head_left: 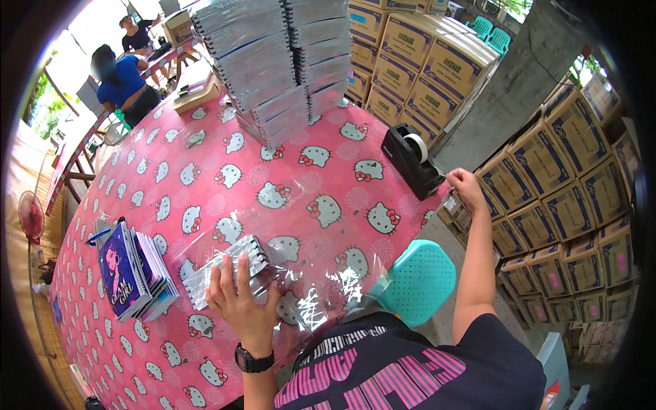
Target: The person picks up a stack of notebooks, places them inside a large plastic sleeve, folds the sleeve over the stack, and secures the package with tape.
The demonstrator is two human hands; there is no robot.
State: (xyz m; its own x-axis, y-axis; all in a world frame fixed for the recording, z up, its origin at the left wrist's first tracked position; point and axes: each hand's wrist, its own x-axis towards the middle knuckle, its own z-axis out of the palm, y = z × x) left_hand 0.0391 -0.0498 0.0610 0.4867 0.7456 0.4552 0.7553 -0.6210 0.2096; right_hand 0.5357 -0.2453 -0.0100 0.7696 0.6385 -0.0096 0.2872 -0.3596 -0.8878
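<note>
My left hand (239,297) lies with fingers stretched out over a small stack of spiral-bound notebooks (254,251), pressing clear plastic wrap (321,301) that spreads to the right across the table. A dark watch circles that wrist. My right arm reaches out to the far right, where my right hand (466,188) is closed in a pinch at the front end of a black tape dispenser (410,164). A short bit of clear tape seems to run from its cutter to my fingertips. The white tape roll (415,146) sits in the dispenser.
Tall stacks of wrapped spiral notebooks (263,75) stand at the back. Purple-covered notebooks (126,273) are piled on the left of the pink table cover (205,342). A turquoise stool (420,283) stands at the right edge. Cardboard boxes (547,164) line the right; two people sit farther back.
</note>
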